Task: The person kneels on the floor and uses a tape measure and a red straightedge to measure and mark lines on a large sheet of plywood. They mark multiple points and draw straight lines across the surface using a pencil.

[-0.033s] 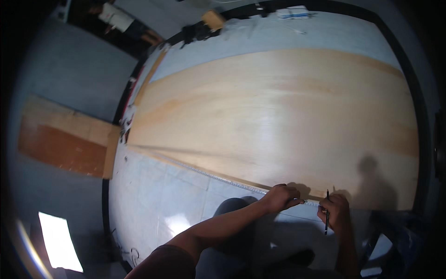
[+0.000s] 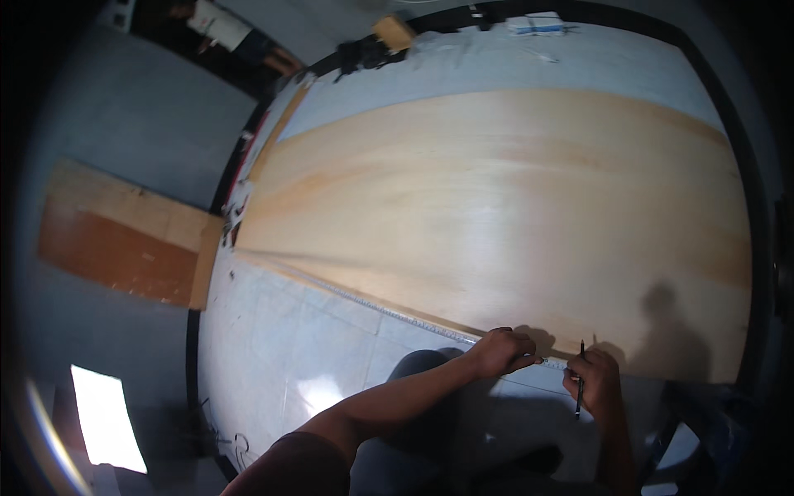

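Note:
A large pale plywood sheet point(image 2: 463, 207) lies flat in front of me. Along its near edge runs a silvery measuring tape point(image 2: 389, 312) with printed marks. My left hand point(image 2: 499, 353) is closed on the tape at that edge, thumb below and fingers curled over. Just to its right, my right hand point(image 2: 597, 380) grips a slim black pencil point(image 2: 581, 388), which stands roughly upright in the picture between the fingers. The right fingertips are close by the end stretch of tape; whether they touch it I cannot tell.
Pale floor tiles point(image 2: 273, 331) spread at the near left. A brown board point(image 2: 124, 256) leans on the left wall. At the back lie a cardboard box point(image 2: 394, 34), dark items and a white-and-blue pack point(image 2: 536, 25). A person point(image 2: 227, 31) is at the far left. Dark blue legs of something point(image 2: 711, 413) stand lower right.
The whole scene has shifted slightly to the right in the picture, most at the left side. Both hands, the tape and the pencil hold almost the same places.

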### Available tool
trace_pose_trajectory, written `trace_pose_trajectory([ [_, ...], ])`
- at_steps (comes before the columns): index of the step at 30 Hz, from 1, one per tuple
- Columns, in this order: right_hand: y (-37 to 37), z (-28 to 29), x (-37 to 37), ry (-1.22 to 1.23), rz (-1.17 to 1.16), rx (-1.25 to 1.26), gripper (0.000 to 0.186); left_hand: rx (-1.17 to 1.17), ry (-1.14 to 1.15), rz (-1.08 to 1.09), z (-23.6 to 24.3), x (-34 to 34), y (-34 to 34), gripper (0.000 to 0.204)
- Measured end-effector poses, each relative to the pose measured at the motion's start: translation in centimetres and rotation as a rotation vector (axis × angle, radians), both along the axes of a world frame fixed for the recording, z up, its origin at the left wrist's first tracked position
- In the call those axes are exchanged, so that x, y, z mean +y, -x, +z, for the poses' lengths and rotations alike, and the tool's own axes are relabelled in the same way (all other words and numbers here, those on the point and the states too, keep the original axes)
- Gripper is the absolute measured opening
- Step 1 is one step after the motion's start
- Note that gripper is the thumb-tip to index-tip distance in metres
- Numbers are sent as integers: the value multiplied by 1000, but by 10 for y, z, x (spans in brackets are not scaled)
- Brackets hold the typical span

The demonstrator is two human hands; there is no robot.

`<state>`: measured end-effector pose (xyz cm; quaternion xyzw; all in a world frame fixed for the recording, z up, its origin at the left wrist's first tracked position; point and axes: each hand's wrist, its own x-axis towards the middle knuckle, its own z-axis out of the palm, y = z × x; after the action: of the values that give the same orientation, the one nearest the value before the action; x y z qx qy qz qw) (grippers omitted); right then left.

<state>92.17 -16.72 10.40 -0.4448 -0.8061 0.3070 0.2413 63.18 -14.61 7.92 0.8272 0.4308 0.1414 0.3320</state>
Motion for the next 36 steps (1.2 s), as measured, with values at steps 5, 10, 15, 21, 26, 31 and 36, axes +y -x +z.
trace_pose_trajectory([
  [5,34,8,4,83,145,34,19,82,45,41,25,-14,27,17],
  [10,76,-5,-10,-55,189,36,21,25,52,25,31,-31,49,16],
  [15,104,-17,-22,10,117,125,19,69,25,90,34,-44,64,16],
  [21,105,-7,-30,233,-52,416,20,115,29,55,95,-28,53,14],
  [26,85,5,-33,334,-241,527,23,107,40,-29,122,5,18,17],
  [31,28,34,1,178,-68,236,21,141,130,-2,101,12,-11,23],
  [36,-31,49,31,86,46,-69,24,-19,77,180,83,4,-2,42],
])
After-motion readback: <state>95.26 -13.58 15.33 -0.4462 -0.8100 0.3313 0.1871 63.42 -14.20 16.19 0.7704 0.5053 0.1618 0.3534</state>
